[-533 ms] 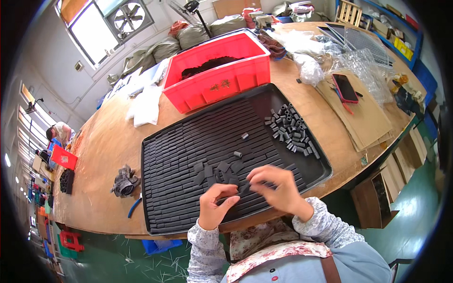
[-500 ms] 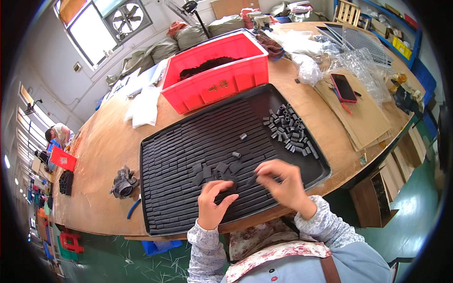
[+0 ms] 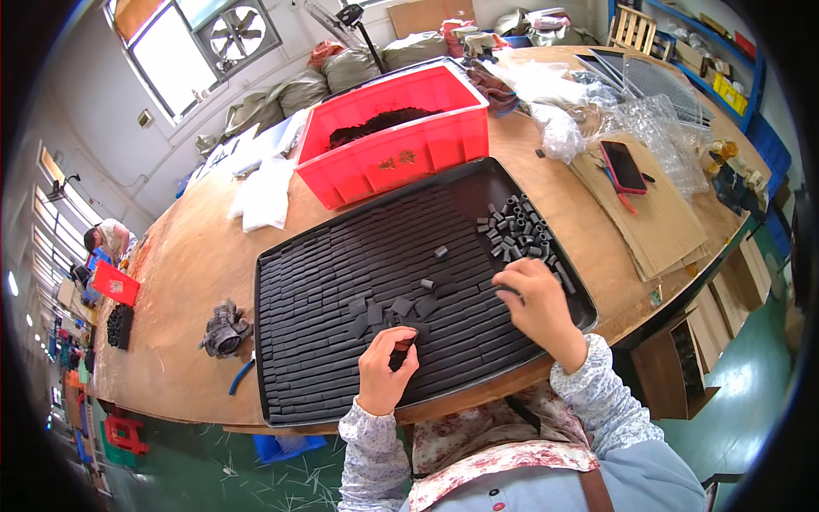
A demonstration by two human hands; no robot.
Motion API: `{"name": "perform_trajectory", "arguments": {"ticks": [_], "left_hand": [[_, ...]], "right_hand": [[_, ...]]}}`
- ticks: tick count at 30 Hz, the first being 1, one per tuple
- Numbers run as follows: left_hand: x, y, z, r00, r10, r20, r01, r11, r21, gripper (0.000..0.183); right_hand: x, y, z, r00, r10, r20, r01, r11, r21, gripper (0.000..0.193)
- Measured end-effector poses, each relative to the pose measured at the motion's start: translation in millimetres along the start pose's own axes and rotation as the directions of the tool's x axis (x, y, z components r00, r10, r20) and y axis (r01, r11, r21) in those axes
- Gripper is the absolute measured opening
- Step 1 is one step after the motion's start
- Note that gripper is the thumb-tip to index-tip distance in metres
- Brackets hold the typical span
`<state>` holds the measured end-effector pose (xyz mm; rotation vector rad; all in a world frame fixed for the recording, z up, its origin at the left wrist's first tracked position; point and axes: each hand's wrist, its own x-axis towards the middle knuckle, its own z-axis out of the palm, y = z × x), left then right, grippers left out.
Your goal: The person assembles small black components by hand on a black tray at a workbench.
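Observation:
A black tray (image 3: 266, 401) lies in front of me, lined with rows of narrow black strips (image 3: 341, 264). My left hand (image 3: 386, 373) is closed over the tray's near part, a small black piece (image 3: 403, 348) pinched between thumb and fingers. Just beyond it, loose flat black squares (image 3: 375, 312) lie scattered on the rows. My right hand (image 3: 539, 305) hovers over the tray's right side with curled fingers, and whatever it may hold is too dark to make out. Beside it is a heap of short black tubes (image 3: 516, 229). Two single tubes (image 3: 440, 252) lie on the rows.
Behind the tray stands a red bin (image 3: 401, 162) with dark contents. On the right, a phone (image 3: 623, 166) rests on cardboard (image 3: 657, 226), near clear plastic wrap (image 3: 665, 128). A grey crumpled bundle (image 3: 226, 328) and blue-handled tool (image 3: 242, 375) lie left. A person (image 3: 111, 239) is far left.
My right hand has moved right, away from the left hand and toward the heap of tubes. The left hand stays in nearly the same place, its thumb and fingers now closer together.

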<state>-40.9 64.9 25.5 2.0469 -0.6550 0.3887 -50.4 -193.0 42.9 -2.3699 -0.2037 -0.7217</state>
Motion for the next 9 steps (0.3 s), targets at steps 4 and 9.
{"name": "perform_trajectory", "arguments": {"ticks": [4, 9], "left_hand": [[0, 1, 0, 0.993, -0.109, 0.049, 0.108, 0.994, 0.017, 0.015], [-12, -15, 2, 0.983, -0.177, 0.056, 0.186, 0.945, -0.27, 0.01]], "right_hand": [[17, -23, 33, 0.973, -0.188, 0.135, 0.182, 0.982, 0.055, 0.032], [34, -19, 82, 0.901, -0.269, 0.342, 0.319, 0.943, -0.098, 0.057]]}}
